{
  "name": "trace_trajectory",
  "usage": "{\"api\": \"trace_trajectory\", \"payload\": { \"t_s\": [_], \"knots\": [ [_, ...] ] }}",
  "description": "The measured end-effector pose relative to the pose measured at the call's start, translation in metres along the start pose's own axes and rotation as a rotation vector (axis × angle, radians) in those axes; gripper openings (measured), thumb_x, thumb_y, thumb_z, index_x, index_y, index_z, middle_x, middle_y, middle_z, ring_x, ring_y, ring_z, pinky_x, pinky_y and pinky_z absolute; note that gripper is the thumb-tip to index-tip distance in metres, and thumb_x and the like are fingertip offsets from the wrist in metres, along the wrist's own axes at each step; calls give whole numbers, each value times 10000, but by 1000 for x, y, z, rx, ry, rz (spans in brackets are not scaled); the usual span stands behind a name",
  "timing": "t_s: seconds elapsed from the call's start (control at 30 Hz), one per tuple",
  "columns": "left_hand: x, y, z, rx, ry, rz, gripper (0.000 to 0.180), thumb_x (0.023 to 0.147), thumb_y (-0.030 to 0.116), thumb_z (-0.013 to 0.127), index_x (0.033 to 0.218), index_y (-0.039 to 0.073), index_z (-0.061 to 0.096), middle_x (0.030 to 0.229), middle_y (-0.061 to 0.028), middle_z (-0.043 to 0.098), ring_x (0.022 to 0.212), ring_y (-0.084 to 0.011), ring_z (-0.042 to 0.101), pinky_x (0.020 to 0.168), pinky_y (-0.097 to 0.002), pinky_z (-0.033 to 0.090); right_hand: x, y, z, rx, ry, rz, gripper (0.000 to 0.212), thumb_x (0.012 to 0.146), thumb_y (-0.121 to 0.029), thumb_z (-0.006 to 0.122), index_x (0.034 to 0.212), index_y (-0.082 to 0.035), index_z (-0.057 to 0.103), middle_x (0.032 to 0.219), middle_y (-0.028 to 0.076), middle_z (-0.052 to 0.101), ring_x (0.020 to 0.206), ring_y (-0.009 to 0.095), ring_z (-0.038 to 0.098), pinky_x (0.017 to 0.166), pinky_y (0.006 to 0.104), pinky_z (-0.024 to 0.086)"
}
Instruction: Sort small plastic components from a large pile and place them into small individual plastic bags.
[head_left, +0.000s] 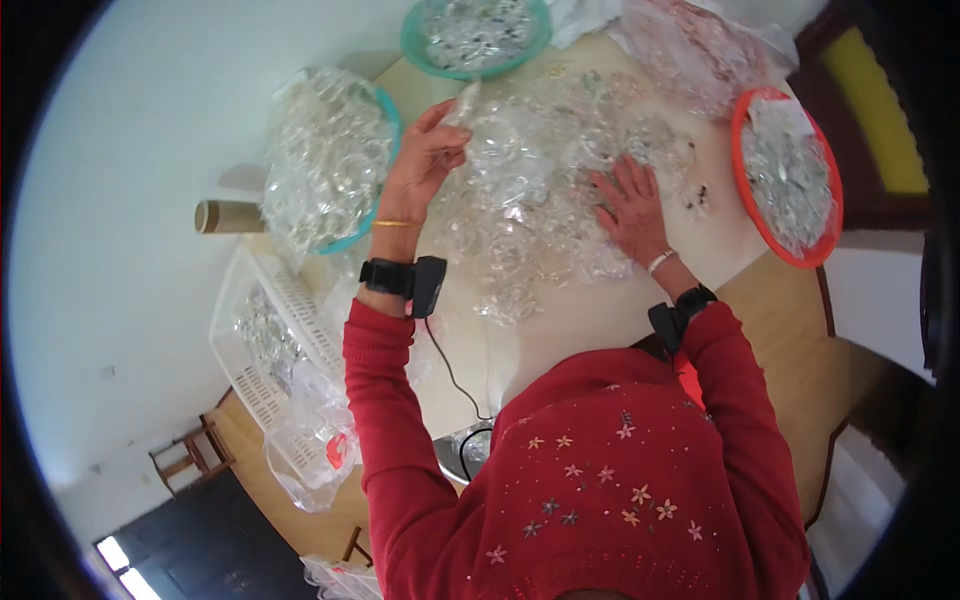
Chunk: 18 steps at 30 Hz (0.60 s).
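My left hand (425, 165) is raised over the left side of the table, its thumb and fingers closed on a small clear plastic packet (467, 100). What the packet contains is too small to make out. Palm down, my right hand (634, 212) lies with fingers spread on the right part of a wide heap of small clear plastic packets (520, 170). Shiny wrapping covers much of the heap, and some packets show dark bits inside. A few small dark pieces (697, 198) lie to the right of my right hand.
Packets fill a teal basin (412, 50) at the back, a blue-rimmed basin (392, 110) at left and a red basin (741, 160) at right. A white slatted crate (262, 395) stands lower left. Pinkish plastic bags (700, 60) lie back right. A cardboard roll (225, 217) sits far left.
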<state>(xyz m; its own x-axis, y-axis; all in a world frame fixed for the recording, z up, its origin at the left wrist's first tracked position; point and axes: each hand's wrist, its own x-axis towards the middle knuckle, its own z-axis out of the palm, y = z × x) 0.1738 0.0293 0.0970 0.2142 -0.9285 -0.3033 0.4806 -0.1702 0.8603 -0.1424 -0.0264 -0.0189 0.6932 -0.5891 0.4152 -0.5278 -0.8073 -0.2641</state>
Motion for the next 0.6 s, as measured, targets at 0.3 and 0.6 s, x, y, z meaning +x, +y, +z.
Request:
{"api": "trace_trajectory", "payload": {
  "t_s": [0.3,0.6],
  "knots": [
    [-4,-15,20,68,24,-36,637,709,-30,649,1282,23,378,788,-56,583,562,-81,460,482,-205,347,-4,4,4,33,21,36,558,772,-265,633,1302,-209,468,1315,125,445,1312,315,305,1079,535,204],
    [4,-31,54,-26,209,68,628,742,33,675,1285,46,358,809,-30,557,589,-76,458,518,-221,367,-7,8,6,65,40,27,559,767,-256,648,1296,-215,471,1324,116,432,1319,310,293,1078,534,208]
  ]
}}
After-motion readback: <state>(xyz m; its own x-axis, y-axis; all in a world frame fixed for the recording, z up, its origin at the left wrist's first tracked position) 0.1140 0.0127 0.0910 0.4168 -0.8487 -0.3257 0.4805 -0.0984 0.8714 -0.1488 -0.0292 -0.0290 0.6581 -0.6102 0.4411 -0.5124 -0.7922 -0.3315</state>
